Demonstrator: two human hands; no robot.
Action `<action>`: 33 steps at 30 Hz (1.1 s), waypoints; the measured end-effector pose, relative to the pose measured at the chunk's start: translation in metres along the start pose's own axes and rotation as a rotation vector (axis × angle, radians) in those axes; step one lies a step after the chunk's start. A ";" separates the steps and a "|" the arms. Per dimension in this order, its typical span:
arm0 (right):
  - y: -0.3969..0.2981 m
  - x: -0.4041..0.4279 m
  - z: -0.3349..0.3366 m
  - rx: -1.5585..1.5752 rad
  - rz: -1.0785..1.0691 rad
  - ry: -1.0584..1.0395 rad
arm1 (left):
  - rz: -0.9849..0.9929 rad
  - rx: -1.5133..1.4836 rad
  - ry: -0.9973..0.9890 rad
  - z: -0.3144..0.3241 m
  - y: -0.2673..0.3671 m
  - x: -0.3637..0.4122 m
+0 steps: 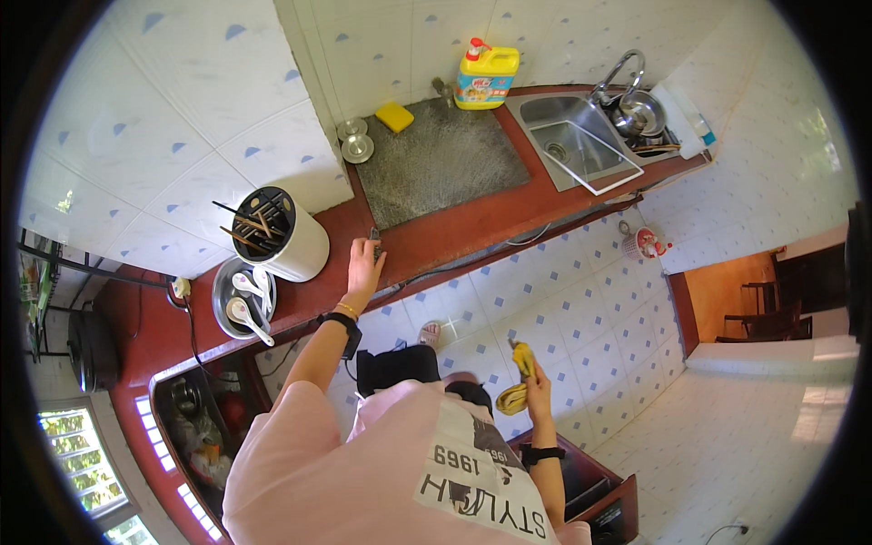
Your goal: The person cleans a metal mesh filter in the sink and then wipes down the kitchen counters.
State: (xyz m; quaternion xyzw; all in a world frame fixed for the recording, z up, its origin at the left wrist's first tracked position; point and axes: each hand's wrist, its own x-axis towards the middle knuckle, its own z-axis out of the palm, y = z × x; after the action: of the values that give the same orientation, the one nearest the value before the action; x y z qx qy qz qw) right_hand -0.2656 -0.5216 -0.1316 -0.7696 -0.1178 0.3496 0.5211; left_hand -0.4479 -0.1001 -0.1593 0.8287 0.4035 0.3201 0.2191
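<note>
At the front edge of the red countertop [422,238], my left hand [363,267] has its fingers around a small dark grey object [375,244], too small to name surely. This lies by the near left corner of a grey speckled mat or slab [443,163]. Out over the tiled floor, my right hand [538,394] grips a bunched yellow cloth [523,361] with darker marks. A white utensil holder [300,245] full of chopsticks stands left of my left hand. Beside it, a steel bowl [219,306] holds several white spoons.
A yellow detergent jug [487,75] with a red pump and a yellow sponge [394,117] stand at the back. Glass lids [357,148] sit near the wall corner. A white frame [616,180] lies across the steel sink [565,136]. Below, an open cabinet drawer [204,409] juts out.
</note>
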 end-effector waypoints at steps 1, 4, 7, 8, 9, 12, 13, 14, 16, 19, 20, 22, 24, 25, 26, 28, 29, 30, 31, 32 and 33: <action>-0.006 0.011 -0.013 0.001 0.066 -0.010 | 0.062 0.116 -0.011 0.013 -0.003 0.000; -0.020 0.045 -0.036 0.094 0.081 -0.019 | -0.061 0.227 -0.139 0.041 0.013 -0.013; -0.049 0.085 -0.047 0.165 0.096 -0.078 | -0.188 0.316 -0.246 0.056 0.024 -0.015; -0.056 0.102 -0.050 0.186 0.081 -0.105 | -0.210 0.315 -0.178 0.064 0.026 -0.013; -0.062 0.120 -0.052 0.207 0.066 -0.136 | -0.233 0.317 -0.109 0.073 0.028 -0.011; -0.093 0.171 -0.056 0.202 0.069 -0.236 | -0.311 0.445 -0.086 0.111 0.058 0.003; -0.103 0.188 -0.059 0.221 0.067 -0.279 | -0.337 0.501 -0.073 0.126 0.074 0.010; -0.112 0.204 -0.060 0.188 0.032 -0.310 | -0.331 0.533 -0.076 0.141 0.090 0.020; -0.130 0.236 -0.072 0.121 0.012 -0.391 | -0.297 0.843 -0.323 0.184 0.121 0.039; -0.150 0.271 -0.094 -0.007 -0.040 -0.479 | -0.087 0.646 -0.370 0.287 0.180 0.059; -0.159 0.280 -0.099 -0.055 -0.063 -0.496 | -0.049 0.517 -0.301 0.313 0.209 0.068; -0.169 0.302 -0.114 -0.116 -0.127 -0.520 | 0.002 0.398 -0.261 0.351 0.253 0.096; -0.174 0.319 -0.128 -0.105 -0.090 -0.520 | -0.014 0.429 -0.298 0.353 0.272 0.116; -0.175 0.324 -0.137 -0.095 -0.059 -0.508 | -0.038 0.431 -0.307 0.347 0.266 0.114; -0.172 0.331 -0.144 -0.103 0.005 -0.499 | -0.061 0.433 -0.275 0.334 0.251 0.108; -0.175 0.341 -0.152 -0.107 0.055 -0.513 | -0.264 0.416 -0.314 0.288 0.232 0.103; -0.178 0.347 -0.152 -0.105 0.085 -0.514 | -0.449 0.394 -0.382 0.255 0.222 0.103; -0.179 0.353 -0.147 -0.106 0.083 -0.560 | -0.375 0.660 -0.220 0.242 0.180 0.066; -0.182 0.356 -0.141 -0.111 0.090 -0.566 | -0.440 0.800 -0.183 0.221 0.150 0.048; -0.187 0.359 -0.132 -0.142 0.044 -0.599 | -0.562 0.849 -0.128 0.194 0.116 0.029; -0.190 0.361 -0.126 -0.172 -0.002 -0.628 | -0.680 0.894 -0.073 0.174 0.106 0.026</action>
State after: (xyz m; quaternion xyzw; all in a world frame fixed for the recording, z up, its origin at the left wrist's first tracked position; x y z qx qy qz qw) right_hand 0.1151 -0.3336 -0.0872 -0.6654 -0.3026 0.5581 0.3926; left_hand -0.2569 -0.1589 -0.2056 0.6747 0.7365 0.0004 -0.0487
